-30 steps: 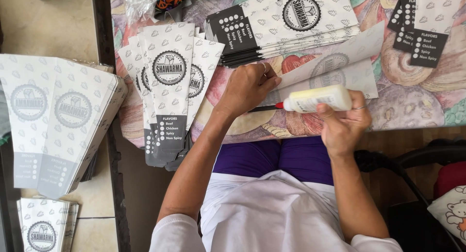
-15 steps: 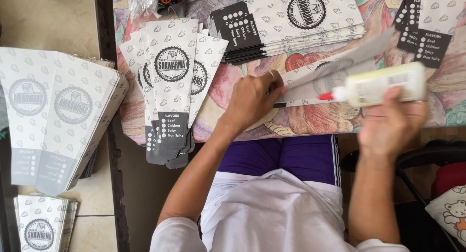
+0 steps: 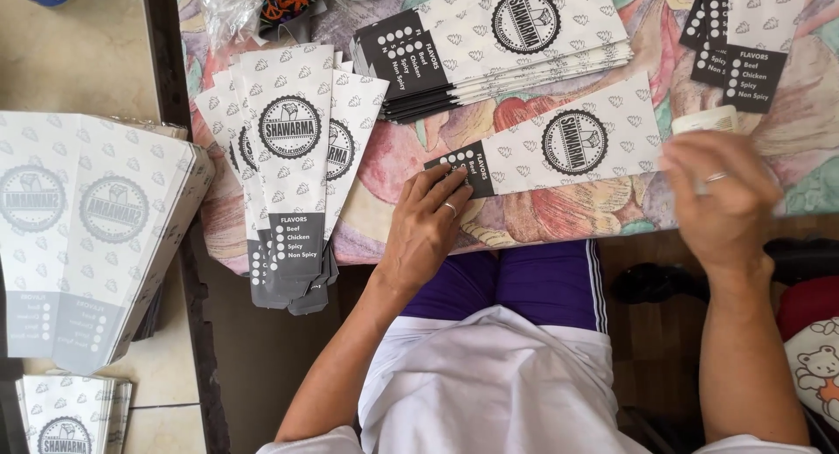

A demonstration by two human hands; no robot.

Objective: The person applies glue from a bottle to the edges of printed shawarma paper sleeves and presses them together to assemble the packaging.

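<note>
Pressing flat on the dark end of a printed paper sleeve (image 3: 559, 148) lying on the floral tablecloth (image 3: 411, 152), the left hand (image 3: 430, 220) spreads its fingers. The blurred right hand (image 3: 721, 196) grips a white glue bottle (image 3: 706, 120). A sleeve stack (image 3: 498, 39) lies beyond; fanned sleeves (image 3: 293, 174) overhang the table's left edge.

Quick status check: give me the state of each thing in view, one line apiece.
Paper sleeve: flat on the table, dark end under the left hand.
Left hand: fingers pressing the sleeve's dark end.
Right hand: blurred, closed on the glue bottle.
Glue bottle: mostly hidden by the right hand.
Sleeve stack: flat, fanned.
Hanging sleeves: draped over the table edge.
</note>
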